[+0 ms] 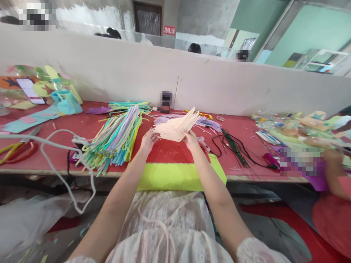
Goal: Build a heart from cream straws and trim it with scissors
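Your left hand (148, 140) and right hand (191, 139) pinch the pale slatted piece (171, 130), seemingly part-built, coloured strips (116, 137) lying untouched left of your grip.

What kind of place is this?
Probably a craft workshop, or maybe a craft classroom. The long red table has a big pile of thin, colorful strips and some scissors on it, and the left hand and right hand hold a bundle of pale strips.

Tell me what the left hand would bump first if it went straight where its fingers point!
The left hand would probably push into the cream bundle of strips first; its fingers seem to hold the bundle's left end.
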{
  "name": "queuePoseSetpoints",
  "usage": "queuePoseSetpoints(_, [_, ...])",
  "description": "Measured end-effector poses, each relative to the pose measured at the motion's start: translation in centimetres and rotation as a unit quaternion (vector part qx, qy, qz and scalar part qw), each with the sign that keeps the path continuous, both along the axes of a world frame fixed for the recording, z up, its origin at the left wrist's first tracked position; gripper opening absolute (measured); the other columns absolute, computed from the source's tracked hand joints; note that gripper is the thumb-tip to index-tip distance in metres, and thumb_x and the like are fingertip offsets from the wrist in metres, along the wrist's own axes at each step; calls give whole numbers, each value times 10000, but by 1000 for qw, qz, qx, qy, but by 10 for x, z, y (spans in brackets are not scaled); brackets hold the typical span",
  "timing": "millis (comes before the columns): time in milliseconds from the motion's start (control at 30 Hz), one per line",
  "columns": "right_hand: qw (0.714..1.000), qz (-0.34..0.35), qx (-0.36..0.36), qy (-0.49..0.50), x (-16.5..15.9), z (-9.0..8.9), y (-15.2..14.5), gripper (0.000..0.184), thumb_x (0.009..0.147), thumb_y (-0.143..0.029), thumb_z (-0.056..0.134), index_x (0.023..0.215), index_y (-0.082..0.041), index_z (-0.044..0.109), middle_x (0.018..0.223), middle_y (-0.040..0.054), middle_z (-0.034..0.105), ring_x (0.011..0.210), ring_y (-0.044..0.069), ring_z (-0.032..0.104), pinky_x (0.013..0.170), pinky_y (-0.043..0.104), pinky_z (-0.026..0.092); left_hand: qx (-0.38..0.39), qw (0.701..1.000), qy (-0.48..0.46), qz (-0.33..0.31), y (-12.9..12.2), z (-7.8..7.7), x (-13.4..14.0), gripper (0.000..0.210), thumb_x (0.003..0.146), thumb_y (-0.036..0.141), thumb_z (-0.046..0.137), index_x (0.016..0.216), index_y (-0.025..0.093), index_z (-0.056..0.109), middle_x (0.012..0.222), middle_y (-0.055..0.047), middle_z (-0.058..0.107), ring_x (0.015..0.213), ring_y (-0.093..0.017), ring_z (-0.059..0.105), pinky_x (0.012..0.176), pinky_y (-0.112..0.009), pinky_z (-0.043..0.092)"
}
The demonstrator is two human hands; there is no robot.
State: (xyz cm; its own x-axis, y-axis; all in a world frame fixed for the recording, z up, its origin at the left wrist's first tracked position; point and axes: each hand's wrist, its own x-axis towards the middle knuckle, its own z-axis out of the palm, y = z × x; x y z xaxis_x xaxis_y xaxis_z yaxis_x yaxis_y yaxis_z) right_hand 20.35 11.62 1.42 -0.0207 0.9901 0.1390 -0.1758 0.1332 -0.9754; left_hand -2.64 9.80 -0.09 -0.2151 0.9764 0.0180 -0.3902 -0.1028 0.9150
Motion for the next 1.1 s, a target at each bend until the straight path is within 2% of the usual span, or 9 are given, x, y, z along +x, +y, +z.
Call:
queuePoseSetpoints(133, [1000,4,-10,-15,-12,-14,-8,569,683,-475,718,1160,-202,570,1176,80,690,991,219,688,819,360,585,8,999,-2,35,-2,-3,-4,415,691,281,751,1062,220,577,862,-13,693,736,-118,675,677,-231,534])
queuePoseSetpoints(267, [999,-13,-16,-48,-13,-23,-16,554,702,-537,676,1119,-183,585,1144,85,695,994,230,681,782,358,593,17,998,14,60,-3,-4,-6,489,632,179,746,1089,227,580,875,-1,692,709,-114,658,652,-232,533])
queuePoseSetpoints(433, [995,-59,10,-76,-8,-27,-17,586,800,-623,511,1216,-210,535,1208,72,663,993,208,683,760,334,593,28,996,35,73,-2,-4,-6,485,646,172,710,1110,236,586,932,-14,694,761,-130,668,662,-239,542])
queuePoseSetpoints(567, [984,-130,38,-120,0,-26,-14,604,850,-613,429,1264,-181,515,1154,101,681,986,224,682,796,363,574,30,995,47,84,-3,-6,-11,469,667,173,686,1121,238,587,946,-24,696,789,-144,675,667,-248,550])
queuePoseSetpoints(700, [957,-210,72,-189,6,-26,-17,696,855,-537,468,1389,-91,433,1084,153,695,989,243,663,885,378,513,21,992,73,98,-6,-12,-17,441,668,145,682,1097,212,599,944,-41,697,793,-161,679,656,-258,550])
queuePoseSetpoints(800, [935,-244,101,-237,5,-26,-22,709,871,-471,483,1457,-93,355,959,123,714,881,228,668,849,356,503,21,988,109,111,-6,-17,-21,431,678,114,683,1092,205,603,994,-50,694,847,-172,677,702,-274,552])
queuePoseSetpoints(867, [920,-268,115,-263,3,-25,-25,669,882,-441,484,1453,-113,368,922,105,708,834,219,659,823,343,498,19,983,138,119,-3,-21,-22,410,698,113,691,1091,196,608,1019,-57,688,886,-184,672,750,-298,554])
queuePoseSetpoints(967, [896,-312,128,-289,4,-23,-27,581,909,-423,455,1407,-125,423,923,102,682,806,204,629,801,332,490,11,975,183,129,1,-27,-23,351,785,197,691,1125,175,603,1079,-75,664,943,-201,653,815,-355,549])
queuePoseSetpoints(1100, [869,-366,137,-303,11,-18,-28,480,946,-397,395,1330,-122,478,964,113,638,786,182,576,793,324,483,3,959,240,149,5,-35,-25,368,915,366,575,1222,164,557,1219,-98,589,1032,-219,610,859,-435,538])
